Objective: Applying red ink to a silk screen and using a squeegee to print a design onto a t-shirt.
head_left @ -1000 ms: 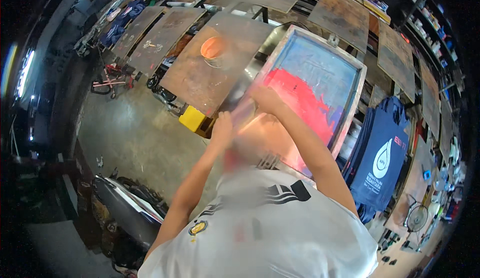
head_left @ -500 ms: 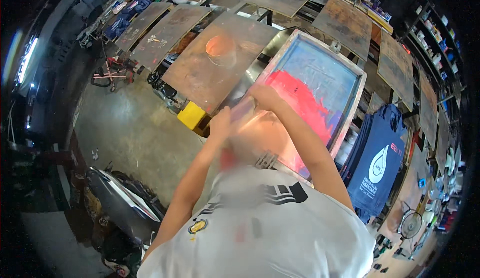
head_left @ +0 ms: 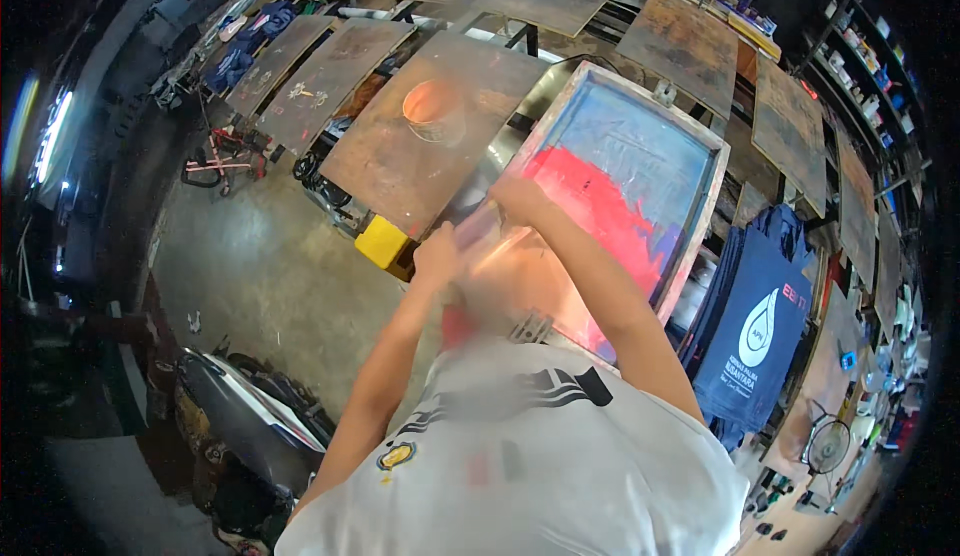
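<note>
A wood-edged printing screen (head_left: 722, 156) with blue mesh lies tilted to my right, and wet-looking red ink (head_left: 590, 191) covers part of the mesh. At the screen's left edge, a blurred, pale purplish flat strip (head_left: 478, 230) stretches between my two hands. My left hand (head_left: 436, 254) is closed at the strip's near left end. Farther up and to the right, my right hand (head_left: 518, 200) is closed on its other end, beside the screen's frame. Haze in the picture hides the fingertips in part and the strip's exact kind.
On a brown board (head_left: 385, 171) past my hands stands a bucket (head_left: 435, 111) with an orange inside. A yellow container (head_left: 384, 243) sits below the board's near edge. Dark blue printed bags (head_left: 750, 326) hang at the right. A motorcycle (head_left: 245, 416) stands at lower left.
The view has shifted slightly. Both hands keep hold of the strip, with hardly any movement against the screen.
</note>
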The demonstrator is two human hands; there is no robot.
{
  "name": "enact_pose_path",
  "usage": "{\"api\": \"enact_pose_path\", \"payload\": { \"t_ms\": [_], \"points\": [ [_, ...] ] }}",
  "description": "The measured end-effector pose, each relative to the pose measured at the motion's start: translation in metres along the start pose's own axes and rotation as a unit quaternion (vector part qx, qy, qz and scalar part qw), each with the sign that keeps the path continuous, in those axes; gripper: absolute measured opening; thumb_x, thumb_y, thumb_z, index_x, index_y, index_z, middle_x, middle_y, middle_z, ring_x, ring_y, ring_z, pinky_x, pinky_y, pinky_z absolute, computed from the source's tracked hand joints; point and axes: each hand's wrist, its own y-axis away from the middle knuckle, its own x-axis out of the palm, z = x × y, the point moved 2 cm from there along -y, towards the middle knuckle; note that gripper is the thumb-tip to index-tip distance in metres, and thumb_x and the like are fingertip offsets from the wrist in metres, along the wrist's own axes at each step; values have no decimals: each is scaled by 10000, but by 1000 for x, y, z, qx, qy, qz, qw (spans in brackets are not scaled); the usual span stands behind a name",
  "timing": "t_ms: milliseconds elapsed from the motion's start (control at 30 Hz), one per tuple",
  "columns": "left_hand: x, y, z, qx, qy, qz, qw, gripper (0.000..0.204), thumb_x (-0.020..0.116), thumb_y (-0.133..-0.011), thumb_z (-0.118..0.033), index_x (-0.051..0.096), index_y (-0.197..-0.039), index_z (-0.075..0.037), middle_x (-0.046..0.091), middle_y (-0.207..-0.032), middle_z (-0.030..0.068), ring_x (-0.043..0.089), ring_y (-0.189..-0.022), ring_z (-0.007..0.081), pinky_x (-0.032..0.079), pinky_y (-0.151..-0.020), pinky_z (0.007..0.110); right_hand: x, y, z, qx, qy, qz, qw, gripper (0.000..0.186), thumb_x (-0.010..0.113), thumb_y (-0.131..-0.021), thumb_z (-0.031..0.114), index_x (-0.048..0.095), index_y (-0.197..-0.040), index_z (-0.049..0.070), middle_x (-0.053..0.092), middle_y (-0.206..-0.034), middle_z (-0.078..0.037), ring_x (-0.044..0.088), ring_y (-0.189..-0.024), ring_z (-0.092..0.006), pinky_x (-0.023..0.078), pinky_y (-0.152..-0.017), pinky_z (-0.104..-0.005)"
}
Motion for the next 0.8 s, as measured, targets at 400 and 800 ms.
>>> {"api": "enact_pose_path", "payload": {
  "t_ms": [400, 800],
  "points": [
    [-4, -17, 21, 48, -1, -37, 998, 478, 765, -770, -359, 526, -991, -9, 663, -965, 247, 643, -946, 455, 498, -794, 515, -15, -1, -4, -16, 25, -11, 999, 574, 871, -579, 263, 634, -1082, 120, 651, -1063, -114, 639, -1047, -322, 552, -815, -451],
    [-17, -24, 2, 174, 196, 137, 955, 378, 702, -909, -237, 530, -1098, 41, 603, -975, 205, 601, -895, 286, 489, -815, 402, 12, 113, 66, 188, -223, -247, 924, 293, 763, -752, 231, 678, -969, 54, 656, -1044, -133, 596, -997, -343, 476, -839, -469]
  ]
}}
